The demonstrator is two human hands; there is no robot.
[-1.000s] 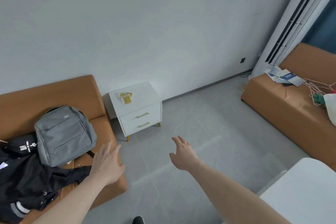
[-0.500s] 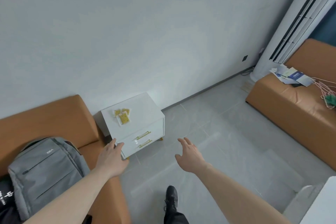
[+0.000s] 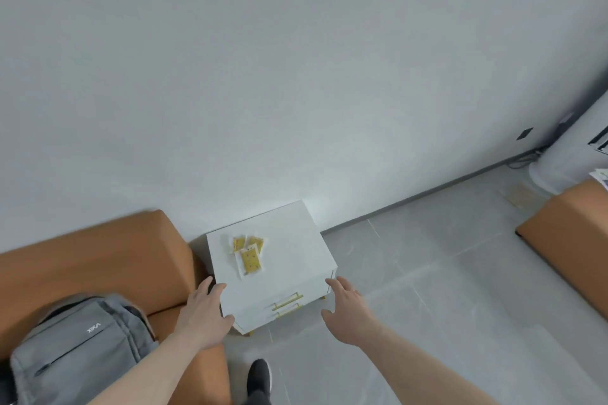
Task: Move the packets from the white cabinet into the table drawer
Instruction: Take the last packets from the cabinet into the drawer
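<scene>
Both hands have closed in on the white cabinet point(image 3: 283, 276), left hand point(image 3: 205, 312) and right hand point(image 3: 350, 309) empty with fingers spread, yellow packets point(image 3: 248, 253) lying on top, drawers closed.

You can read only one piece of lettering: a small white logo on the front panel of the grey backpack point(image 3: 79, 348) at your lower left, which looks like "VIKA" or "XIKA", though the letters are too small to be sure. The yellow packets point(image 3: 249, 252) on the white cabinet point(image 3: 289, 240) carry dark specks, but no print there is legible to you.
</scene>
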